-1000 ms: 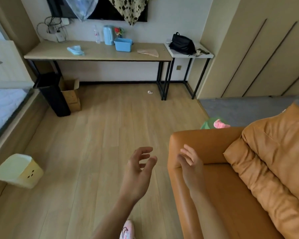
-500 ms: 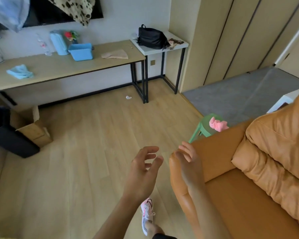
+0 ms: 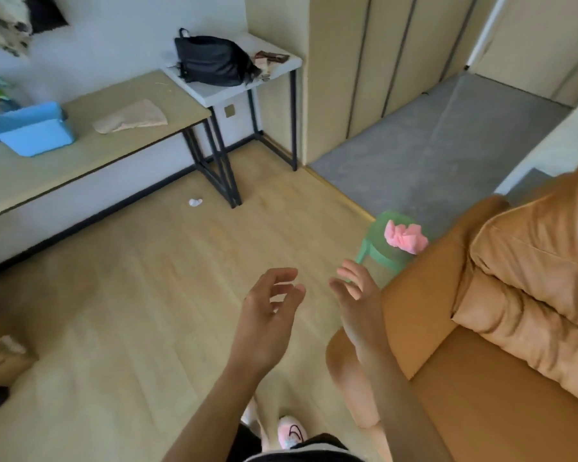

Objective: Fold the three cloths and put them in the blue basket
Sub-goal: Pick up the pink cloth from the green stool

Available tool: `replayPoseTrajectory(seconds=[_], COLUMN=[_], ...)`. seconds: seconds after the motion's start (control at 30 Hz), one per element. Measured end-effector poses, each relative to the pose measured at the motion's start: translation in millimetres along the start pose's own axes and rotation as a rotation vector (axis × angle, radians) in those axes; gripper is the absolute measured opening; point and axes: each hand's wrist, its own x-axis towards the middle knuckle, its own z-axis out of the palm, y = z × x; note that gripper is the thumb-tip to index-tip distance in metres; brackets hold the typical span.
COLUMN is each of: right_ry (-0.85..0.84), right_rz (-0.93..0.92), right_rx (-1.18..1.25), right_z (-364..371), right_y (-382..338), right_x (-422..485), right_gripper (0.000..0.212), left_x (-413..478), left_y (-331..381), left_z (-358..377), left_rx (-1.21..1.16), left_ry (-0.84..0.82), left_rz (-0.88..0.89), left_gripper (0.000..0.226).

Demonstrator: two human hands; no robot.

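Both hands, left [image 3: 267, 315] and right [image 3: 359, 306], are held empty over the wooden floor [image 3: 141, 295], fingers spread. A pink cloth [image 3: 404, 239] lies on a green stool [image 3: 379, 243] at 1 o'clock; a beige cloth [image 3: 131, 120] and blue basket [image 3: 34, 131] sit on the table [image 3: 80, 155] at 10 o'clock.

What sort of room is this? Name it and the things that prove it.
Probably a living room in a home: an orange sofa, a long wooden side table along the wall, and a small green stool.
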Motion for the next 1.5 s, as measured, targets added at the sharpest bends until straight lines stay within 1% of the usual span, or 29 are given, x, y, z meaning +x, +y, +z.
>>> replayPoseTrajectory(seconds=[0.13, 0.27, 0.43, 0.5, 0.57, 0.7, 0.87, 1.1, 1.23, 1.33, 1.4, 1.5], right_ry=[0.171, 0.331, 0.505, 0.556, 0.595, 0.620, 0.611, 0.510, 0.406, 0.342, 0.323, 0.237], right_rz=[0.049, 0.068, 0.130, 0.155, 0.201, 0.234, 0.331, 0.511, 0.634, 0.721, 0.773, 0.845], right_rx=[-0.003, -0.008, 0.053, 0.064, 0.083, 0.074, 0.029, -0.171, -0.314, -0.407, -0.471, -0.582], right_z=[3, 11, 26, 29, 28, 11, -25, -87, -118, -137, -146, -159], right_y=[6, 8, -9, -15, -15, -14, 14, 79, 135, 174, 188, 215], right_x=[56, 104, 149, 167, 185, 227, 295, 409, 463, 493, 507, 525], right_gripper=[0.043, 0.033, 0.034, 0.033, 0.033, 0.032, 0.035, 0.038, 0.049, 0.046, 0.046, 0.047], left_x=[79, 159, 249, 279, 306, 347, 392, 461, 496, 516, 525, 536], left_y=[4, 13, 37, 45, 49, 54, 49, 43, 33, 20, 11, -6], left_z=[9, 14, 20, 28, 40, 73, 138, 243, 291, 322, 335, 350], left_rx=[0.009, 0.009, 0.031, 0.036, 0.038, 0.047, 0.086, 0.160, 0.200, 0.237, 0.249, 0.266], left_ry=[-0.144, -0.269, -0.447, -0.507, -0.553, -0.654, -0.730, -0.803, -0.819, -0.826, -0.830, -0.831], left_rz=[0.028, 0.077, 0.134, 0.151, 0.131, 0.109, 0.049, -0.079, -0.134, -0.176, -0.193, -0.232], left_gripper=[0.017, 0.017, 0.016, 0.015, 0.015, 0.012, 0.015, 0.024, 0.026, 0.026, 0.027, 0.028])
